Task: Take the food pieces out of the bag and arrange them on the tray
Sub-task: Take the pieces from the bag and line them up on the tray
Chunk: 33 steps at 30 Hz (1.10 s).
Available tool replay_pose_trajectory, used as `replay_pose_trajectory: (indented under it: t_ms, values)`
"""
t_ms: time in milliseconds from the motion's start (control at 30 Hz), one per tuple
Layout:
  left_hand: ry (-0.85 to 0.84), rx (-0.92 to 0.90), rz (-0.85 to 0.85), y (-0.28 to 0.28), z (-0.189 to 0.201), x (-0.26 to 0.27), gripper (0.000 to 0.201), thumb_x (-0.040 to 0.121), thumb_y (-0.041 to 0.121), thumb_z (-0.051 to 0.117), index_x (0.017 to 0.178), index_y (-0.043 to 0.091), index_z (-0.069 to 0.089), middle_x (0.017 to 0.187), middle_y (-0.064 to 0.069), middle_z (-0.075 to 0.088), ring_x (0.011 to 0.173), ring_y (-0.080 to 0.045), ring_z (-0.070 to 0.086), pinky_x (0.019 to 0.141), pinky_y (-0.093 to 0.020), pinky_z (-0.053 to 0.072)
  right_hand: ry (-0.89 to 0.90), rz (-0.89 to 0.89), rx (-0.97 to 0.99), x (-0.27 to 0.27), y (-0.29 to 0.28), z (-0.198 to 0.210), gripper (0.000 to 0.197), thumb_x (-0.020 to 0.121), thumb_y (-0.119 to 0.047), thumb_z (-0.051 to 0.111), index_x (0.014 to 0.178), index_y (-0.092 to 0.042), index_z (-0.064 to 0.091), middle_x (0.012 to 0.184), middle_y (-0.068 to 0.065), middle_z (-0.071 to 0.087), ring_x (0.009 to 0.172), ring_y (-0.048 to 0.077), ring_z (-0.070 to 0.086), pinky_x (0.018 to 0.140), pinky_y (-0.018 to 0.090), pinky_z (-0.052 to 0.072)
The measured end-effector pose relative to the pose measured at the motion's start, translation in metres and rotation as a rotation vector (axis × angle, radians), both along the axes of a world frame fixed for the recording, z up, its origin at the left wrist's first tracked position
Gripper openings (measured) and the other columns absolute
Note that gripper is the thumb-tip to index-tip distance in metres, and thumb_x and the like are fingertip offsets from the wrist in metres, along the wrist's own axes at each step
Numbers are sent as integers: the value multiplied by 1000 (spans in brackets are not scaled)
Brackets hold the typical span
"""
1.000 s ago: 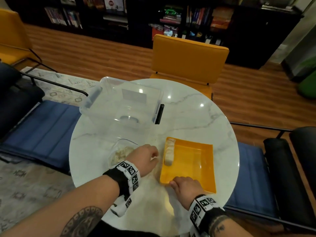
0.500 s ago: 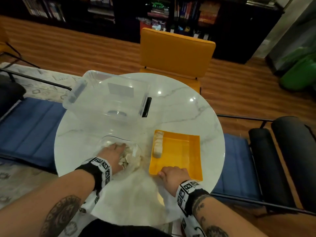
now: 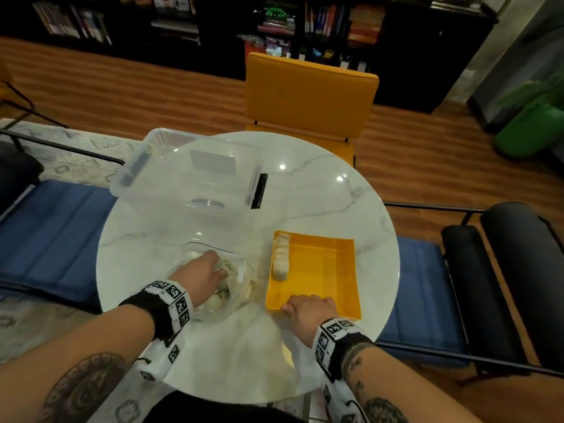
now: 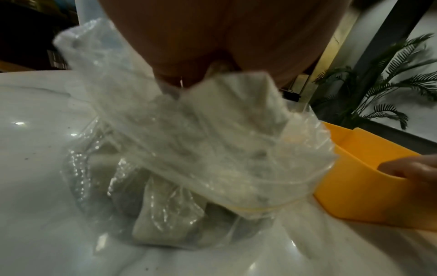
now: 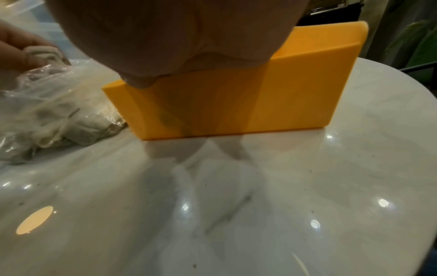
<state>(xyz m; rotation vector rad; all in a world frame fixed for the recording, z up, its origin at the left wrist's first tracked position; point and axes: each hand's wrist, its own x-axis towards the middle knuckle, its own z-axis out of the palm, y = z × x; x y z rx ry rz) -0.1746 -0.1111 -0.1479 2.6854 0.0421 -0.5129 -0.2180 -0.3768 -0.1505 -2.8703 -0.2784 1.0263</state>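
Note:
A clear plastic bag of pale food pieces lies on the round marble table, left of the orange tray. My left hand is inside the bag's mouth and pinches one pale food piece, also visible as a pale piece in the right wrist view. A short row of food pieces lies along the tray's left wall. My right hand grips the tray's near rim, thumb outside and fingers curled over the edge.
A large clear plastic bin with a black latch stands at the table's back left. An orange chair is behind the table. Blue cushioned seats flank it on both sides. A green plant stands at the far right.
My left hand moved from beside the tray's left edge back to the bag, reached in and took hold of a piece. My right hand stayed on the tray's near rim.

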Motion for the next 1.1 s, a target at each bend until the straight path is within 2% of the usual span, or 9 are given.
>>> replay_pose_trajectory:
  t_ms: [100, 200, 267, 467, 600, 667, 767, 967, 1100]
  values:
    - [-22, -40, -26, -2, 11, -3, 11, 99, 25, 45, 105, 28, 36, 90, -5, 64, 76, -23, 63, 72, -37, 53, -2, -5, 4, 0, 0, -1, 44, 105, -46, 18, 126, -27, 53, 132, 1, 58, 121, 28, 50, 102, 47, 32]
    - [-51, -111, -31, -5, 19, 0, 27, 96, 11, 45, 118, 28, 45, 98, 1, 59, 81, -19, 62, 74, -36, 54, -11, -9, 4, -1, 0, -2, 46, 105, -46, 17, 126, -27, 53, 131, 1, 59, 120, 28, 51, 101, 47, 33]
    - [-77, -159, -16, -9, 26, 2, 26, 95, 8, 43, 115, 23, 52, 100, 0, 58, 86, -19, 60, 76, -36, 54, -21, -6, 5, -2, -1, -2, 46, 105, -46, 17, 125, -28, 54, 129, 1, 60, 119, 28, 51, 101, 47, 34]
    - [-73, -268, 95, -2, 32, 4, 15, 97, 29, 50, 86, 21, 57, 82, 1, 66, 79, -19, 64, 71, -34, 53, -37, 15, -7, -2, 0, -1, 45, 106, -45, 17, 125, -28, 54, 129, 1, 59, 119, 27, 52, 101, 46, 34]
    - [-16, -428, 273, -3, 38, 6, 14, 94, 32, 56, 87, 22, 62, 81, 2, 66, 65, -16, 59, 52, -26, 42, -47, 20, -3, -2, -1, -1, 46, 105, -46, 17, 125, -27, 54, 129, 2, 59, 119, 28, 52, 101, 46, 34]
    - [27, -640, 361, -7, 43, 7, 11, 93, 27, 59, 85, 19, 62, 75, -1, 63, 50, -15, 47, 46, -23, 36, -40, 19, -2, -2, 0, 0, 47, 105, -47, 17, 125, -26, 54, 129, 2, 59, 119, 28, 52, 102, 47, 33]
    - [89, -934, 453, -15, 53, 9, 10, 95, 23, 62, 89, 14, 62, 72, -8, 58, 48, -14, 39, 44, -20, 27, -35, 6, 13, -2, -1, -1, 47, 105, -48, 18, 123, -26, 56, 127, 2, 60, 117, 28, 53, 101, 46, 34]
    - [162, -1092, 500, -39, 69, 19, 16, 96, 29, 62, 96, 13, 65, 68, -2, 57, 50, -13, 40, 41, -19, 26, 44, -106, 159, 6, -6, 7, 42, 102, -54, 31, 115, -25, 59, 118, 3, 63, 111, 28, 58, 98, 41, 41]
    - [179, -1180, 538, -57, 74, 25, 13, 98, 26, 58, 97, 13, 61, 77, -3, 65, 48, -10, 41, 39, -16, 26, -75, -236, 431, 30, -7, 37, 39, 100, -52, 42, 118, -24, 60, 116, -2, 66, 107, 20, 61, 87, 31, 44]
